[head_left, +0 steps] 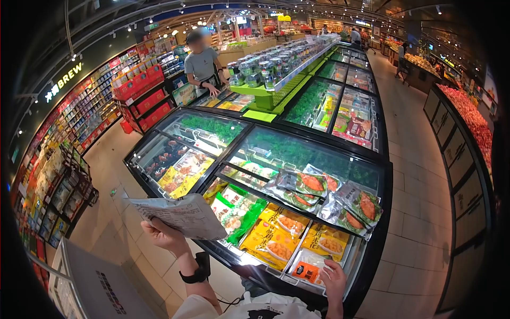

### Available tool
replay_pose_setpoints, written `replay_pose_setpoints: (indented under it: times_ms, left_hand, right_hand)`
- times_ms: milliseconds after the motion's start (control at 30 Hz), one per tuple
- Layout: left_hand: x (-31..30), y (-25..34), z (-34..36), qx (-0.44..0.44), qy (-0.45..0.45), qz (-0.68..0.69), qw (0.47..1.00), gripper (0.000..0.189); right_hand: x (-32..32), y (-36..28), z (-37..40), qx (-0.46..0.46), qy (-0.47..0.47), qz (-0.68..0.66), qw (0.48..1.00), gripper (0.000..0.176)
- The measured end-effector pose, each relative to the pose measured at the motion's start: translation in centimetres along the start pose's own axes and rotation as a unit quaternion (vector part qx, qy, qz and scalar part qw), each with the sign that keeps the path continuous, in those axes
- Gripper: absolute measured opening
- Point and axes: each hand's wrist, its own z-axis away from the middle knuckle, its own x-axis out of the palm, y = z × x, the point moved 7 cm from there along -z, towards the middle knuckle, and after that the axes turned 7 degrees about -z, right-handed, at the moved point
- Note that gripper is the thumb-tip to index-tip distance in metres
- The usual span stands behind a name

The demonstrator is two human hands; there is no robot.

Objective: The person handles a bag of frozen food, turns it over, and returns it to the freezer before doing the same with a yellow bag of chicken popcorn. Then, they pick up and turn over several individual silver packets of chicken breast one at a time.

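Note:
My left hand [166,236] grips a silver-white food packet [183,215] with small printed text, held up at the freezer's left front edge. My right hand [333,277] is at the front right of the open freezer section, fingers slightly curled, beside a clear bag with an orange label [307,271]. I cannot make out whether it touches or holds that bag. Yellow bags [272,239] and green-and-white bags [234,212] lie inside the freezer. Several silver packets with food pictures [350,207] rest on the glass lid.
A green shelf with jars [265,72] stands above the freezers. Behind them at the left is a person in grey [202,64]. A white cart or box [98,282] is at the lower left. Fruit stands [467,117] line the right aisle.

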Motion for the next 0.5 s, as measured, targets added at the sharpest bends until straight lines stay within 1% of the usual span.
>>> replay_pose_setpoints:
  times_ms: [33, 100, 200, 333, 400, 433, 500]
  left_hand:
    - [0.1, 0.3, 0.0, 0.000, 0.000, 0.000, 1.000, 0.029]
    - [0.1, 0.7, 0.0, -0.026, 0.011, -0.003, 1.000, 0.031]
    - [-0.8, 0.4, 0.1, -0.024, 0.020, -0.031, 0.999, 0.031]
    - [-0.7, -0.3, -0.3, -0.027, 0.027, -0.027, 0.999, 0.029]
    - [-0.3, 0.3, -0.7, 0.017, 0.043, 0.009, 0.999, 0.027]
    - [-0.4, 0.1, -0.6, 0.017, 0.044, 0.010, 0.999, 0.027]
    - [-0.4, -0.7, -0.2, -0.009, 0.018, 0.015, 1.000, 0.025]
  right_hand:
    - [0.1, -0.2, 0.0, 0.005, 0.003, 0.002, 1.000, 0.027]
    - [0.3, -0.5, 0.1, 0.005, 0.002, 0.000, 1.000, 0.026]
    - [0.1, -0.6, 0.6, 0.009, 0.000, 0.001, 1.000, 0.026]
    - [-0.1, 0.0, 0.3, 0.008, -0.007, 0.009, 1.000, 0.026]
    - [-0.1, 0.2, 0.3, 0.006, -0.008, 0.006, 1.000, 0.026]
    - [-0.1, 0.2, 0.3, 0.004, -0.007, 0.002, 1.000, 0.027]
    - [-0.2, 0.2, 0.3, 0.001, -0.014, -0.001, 1.000, 0.026]
